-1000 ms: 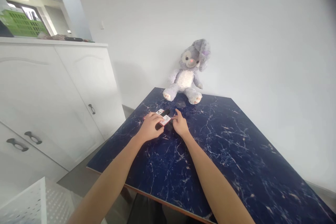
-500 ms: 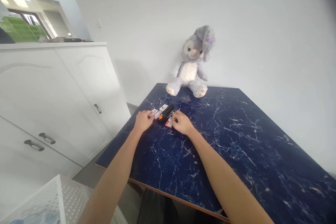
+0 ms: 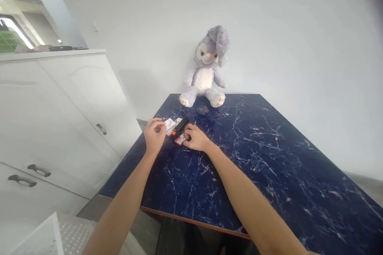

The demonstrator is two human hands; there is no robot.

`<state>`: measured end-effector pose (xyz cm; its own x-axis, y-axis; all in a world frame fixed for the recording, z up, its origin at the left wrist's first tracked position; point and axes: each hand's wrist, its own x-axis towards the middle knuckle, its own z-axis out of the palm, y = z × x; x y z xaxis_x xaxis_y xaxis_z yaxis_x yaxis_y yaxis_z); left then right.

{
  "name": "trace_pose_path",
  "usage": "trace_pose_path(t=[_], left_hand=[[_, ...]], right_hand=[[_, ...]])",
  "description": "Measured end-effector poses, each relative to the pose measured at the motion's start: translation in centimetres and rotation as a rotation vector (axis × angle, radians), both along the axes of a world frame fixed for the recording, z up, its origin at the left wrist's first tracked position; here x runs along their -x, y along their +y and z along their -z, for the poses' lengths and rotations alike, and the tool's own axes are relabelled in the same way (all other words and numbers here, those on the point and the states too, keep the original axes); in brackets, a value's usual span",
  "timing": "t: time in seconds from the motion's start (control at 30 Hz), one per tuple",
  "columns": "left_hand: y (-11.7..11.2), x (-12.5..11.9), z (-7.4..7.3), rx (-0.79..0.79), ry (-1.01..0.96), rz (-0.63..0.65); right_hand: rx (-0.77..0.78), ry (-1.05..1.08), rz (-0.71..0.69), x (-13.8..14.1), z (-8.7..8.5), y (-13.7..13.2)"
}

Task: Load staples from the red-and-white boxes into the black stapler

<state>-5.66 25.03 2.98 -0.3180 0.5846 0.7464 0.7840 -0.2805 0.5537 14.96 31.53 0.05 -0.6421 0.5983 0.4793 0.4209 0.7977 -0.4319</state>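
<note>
On the dark blue marbled table, a black stapler with an orange tip lies slanted among several small white-and-red boxes. My left hand is at the left of this group, thumb and fingertips pinched at the edge of one small box. Curled beside the stapler's right side is my right hand; its thumb is at another small box. Its fingertips are partly hidden, so I cannot tell what they grip.
A grey plush rabbit sits at the table's back edge against the white wall. To the left stand white cabinets with dark handles. A white perforated basket is low at the front left, beside the table.
My left hand has drawn up and turned slightly, its thumb and finger now pinched at a box. The right hand stays by the stapler. The whole view has shifted with my head.
</note>
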Motion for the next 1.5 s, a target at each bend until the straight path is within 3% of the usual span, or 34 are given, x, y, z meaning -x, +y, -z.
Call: trace_pose_path(t=[0.1, 0.23, 0.3, 0.4, 0.5, 0.67, 0.73, 0.83, 0.93, 1.13, 1.27, 1.5], left_hand=[[-0.8, -1.6, -0.3, -0.018, 0.050, 0.161], [-1.2, -3.6, 0.3, 0.105, 0.164, 0.334], [-1.2, -4.5, 0.8, 0.179, 0.268, 0.369], [-1.1, -5.7, 1.4, 0.260, 0.454, 0.308], [-1.2, -6.0, 1.2, 0.249, 0.577, 0.242], [-1.5, -5.6, 0.4, 0.233, 0.744, 0.348], [-1.4, -5.4, 0.4, 0.243, 0.761, 0.304], [-0.9, -5.2, 0.8, 0.241, 0.697, 0.177], [-0.2, -4.4, 1.3, 0.257, 0.598, 0.151], [1.4, 0.3, 1.7, 0.320, 0.248, 0.018], [1.7, 2.1, 2.5, 0.469, 0.253, 0.146], [2.0, 0.8, 2.7, 0.446, 0.232, 0.207]], right_hand=[[-0.025, -0.065, 0.009, -0.6, -0.4, 0.0], [-0.037, -0.090, 0.317, -2.1, -0.4, 0.4], [-0.015, -0.094, 0.483, -2.7, -0.3, 0.7], [0.003, -0.129, 0.561, -2.7, -0.2, 1.0], [-0.005, -0.136, 0.532, -2.3, -0.1, 1.1], [0.056, -0.063, 0.515, -2.2, 0.0, 1.3], [0.038, -0.002, 0.536, -2.3, 0.2, 1.4], [0.020, 0.017, 0.512, -2.3, 0.4, 1.6], [0.038, -0.009, 0.459, -2.1, 0.6, 1.7], [0.063, 0.017, 0.447, -2.1, 0.6, 1.9], [0.069, -0.015, 0.362, -2.3, 0.7, 2.3], [0.078, -0.013, 0.261, -2.3, 0.8, 1.9]])
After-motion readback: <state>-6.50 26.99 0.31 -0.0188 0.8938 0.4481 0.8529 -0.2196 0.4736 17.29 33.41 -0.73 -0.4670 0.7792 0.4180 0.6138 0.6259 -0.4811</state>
